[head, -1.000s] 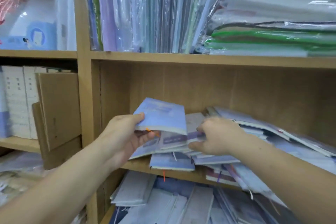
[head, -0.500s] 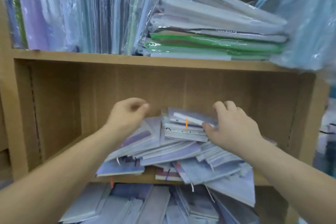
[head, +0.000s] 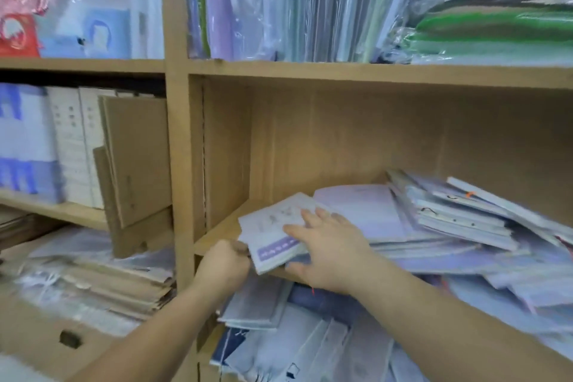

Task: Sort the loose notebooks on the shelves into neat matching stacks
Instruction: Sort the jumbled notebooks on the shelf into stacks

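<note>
The fingers (head: 310, 219) of the right hand (head: 331, 253) lie spread and fairly straight on top of a small stack of notebooks (head: 273, 226), with the thumb tucked under its front edge, so the stack is grasped between them. The left hand (head: 224, 267) is clenched at the stack's lower left corner, its curled fingers pinching that corner.

The stack, white-covered with a purple band along its near edge, sits tilted at the front left of the middle shelf (head: 223, 232), a little below the centre of the frame, and juts over the shelf's front edge. Just to its right a lavender notebook (head: 356, 205) lies flat, and beyond that a loose pile of notebooks (head: 449, 220) slumps toward the right edge of the frame, covers askew and overlapping.

On the shelf below, more notebooks (head: 310, 344) lie jumbled at the bottom centre. Above, plastic-wrapped packs (head: 279, 3) stand upright along the top. In the left bay, cardboard sheets (head: 136, 158) lean against the wooden upright.
</note>
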Demonstrator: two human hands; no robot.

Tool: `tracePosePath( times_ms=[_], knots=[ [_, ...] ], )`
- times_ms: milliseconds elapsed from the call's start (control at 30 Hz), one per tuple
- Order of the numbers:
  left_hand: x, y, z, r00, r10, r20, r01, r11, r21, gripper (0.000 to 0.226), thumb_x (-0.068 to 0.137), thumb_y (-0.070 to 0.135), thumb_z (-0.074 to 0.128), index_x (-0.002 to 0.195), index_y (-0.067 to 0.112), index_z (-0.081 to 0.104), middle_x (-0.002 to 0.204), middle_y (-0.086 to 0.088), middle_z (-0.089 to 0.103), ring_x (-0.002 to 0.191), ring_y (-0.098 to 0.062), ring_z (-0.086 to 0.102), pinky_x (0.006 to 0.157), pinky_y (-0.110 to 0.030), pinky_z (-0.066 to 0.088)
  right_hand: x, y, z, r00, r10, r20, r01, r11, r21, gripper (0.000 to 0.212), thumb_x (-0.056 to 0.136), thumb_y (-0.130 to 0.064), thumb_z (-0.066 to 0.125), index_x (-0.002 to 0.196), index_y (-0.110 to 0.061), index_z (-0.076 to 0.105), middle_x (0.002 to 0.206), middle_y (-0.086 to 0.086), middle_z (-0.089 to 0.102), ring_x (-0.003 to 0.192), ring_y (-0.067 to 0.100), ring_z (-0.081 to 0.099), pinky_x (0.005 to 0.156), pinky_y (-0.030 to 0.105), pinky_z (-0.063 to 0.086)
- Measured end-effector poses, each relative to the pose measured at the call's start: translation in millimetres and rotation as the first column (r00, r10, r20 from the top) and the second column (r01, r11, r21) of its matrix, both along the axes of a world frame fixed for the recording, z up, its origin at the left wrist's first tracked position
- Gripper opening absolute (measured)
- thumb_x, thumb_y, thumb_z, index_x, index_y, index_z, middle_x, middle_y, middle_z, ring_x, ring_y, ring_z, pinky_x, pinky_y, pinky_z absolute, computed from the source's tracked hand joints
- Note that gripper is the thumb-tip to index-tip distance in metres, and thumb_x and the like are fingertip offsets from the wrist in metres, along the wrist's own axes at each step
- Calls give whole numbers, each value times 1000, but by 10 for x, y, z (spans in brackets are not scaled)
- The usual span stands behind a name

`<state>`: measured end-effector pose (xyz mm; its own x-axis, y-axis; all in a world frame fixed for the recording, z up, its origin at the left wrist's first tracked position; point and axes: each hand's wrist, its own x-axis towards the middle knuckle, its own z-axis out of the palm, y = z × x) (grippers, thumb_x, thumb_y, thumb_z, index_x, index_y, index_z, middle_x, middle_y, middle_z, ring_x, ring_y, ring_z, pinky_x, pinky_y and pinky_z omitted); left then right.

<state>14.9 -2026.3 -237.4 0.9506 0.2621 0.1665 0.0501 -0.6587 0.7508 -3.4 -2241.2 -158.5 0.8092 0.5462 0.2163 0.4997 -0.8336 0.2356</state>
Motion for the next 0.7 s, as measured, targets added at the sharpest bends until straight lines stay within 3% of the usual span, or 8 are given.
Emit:
tracePosePath(
  times_ms=[100,167,233,333,433,567,633,700],
  knots=[
    [-41,-36,110,996,90,23,-76,930,-360,28,90,30,62,85,6,76,79,-10,76,73,-29,72,66,-39,59,168,-32,-62,997,-67,22,68,997,-25,78,81,-78,30,147,-39,44,148,10,47,136,32,40,117,43,27],
    [-108,-159,197,994,-16,-105,-35,881,-472,33,92,45,69,95,11,69,75,-9,73,57,-25,64,48,-30,53,173,-102,-64,998,-48,36,48,999,-4,94,71,-80,18,148,-34,47,150,10,48,139,30,42,117,39,28],
    [-134,-303,253,986,-108,-124,-3,740,-672,27,93,29,75,103,8,61,67,-9,70,50,-22,60,43,-27,49,132,-182,-18,998,-64,25,64,998,20,98,70,-82,19,150,-32,43,153,4,46,143,25,39,118,35,29],
    [-45,-371,328,996,-27,-85,-55,562,-825,23,91,9,74,108,-2,62,66,-13,71,44,-18,60,37,-21,44,63,-394,123,990,-142,-16,143,984,104,93,75,-86,28,153,-37,35,155,-7,42,146,20,34,116,36,33],
    [61,-411,436,999,29,-37,-47,594,-803,20,95,12,71,105,1,59,72,-14,71,43,-14,60,37,-18,39,-20,-719,236,981,-183,64,169,968,185,77,87,-79,38,152,-37,35,149,-11,45,142,14,39,107,35,42],
    [170,-696,596,990,-143,-13,93,709,-700,17,98,16,67,113,7,64,83,-10,70,46,-15,59,47,-22,38,-198,-967,271,960,-121,252,27,937,348,52,99,-61,40,139,-32,56,140,-8,56,131,14,50,100,37,49],
    [232,-815,670,969,-238,-59,158,788,-595,17,97,20,68,111,11,71,80,-5,69,59,-18,58,61,-26,39,-196,-1012,270,925,-108,364,16,969,247,49,96,-60,42,125,-29,69,122,0,67,119,22,60,99,42,51],
    [240,-891,756,957,-273,-98,207,878,-432,18,92,29,74,103,15,76,76,0,71,61,-14,57,62,-20,41,-136,-1081,263,949,-141,283,111,987,118,58,92,-66,32,123,-34,69,112,1,69,114,26,63,106,47,44]
  ],
)
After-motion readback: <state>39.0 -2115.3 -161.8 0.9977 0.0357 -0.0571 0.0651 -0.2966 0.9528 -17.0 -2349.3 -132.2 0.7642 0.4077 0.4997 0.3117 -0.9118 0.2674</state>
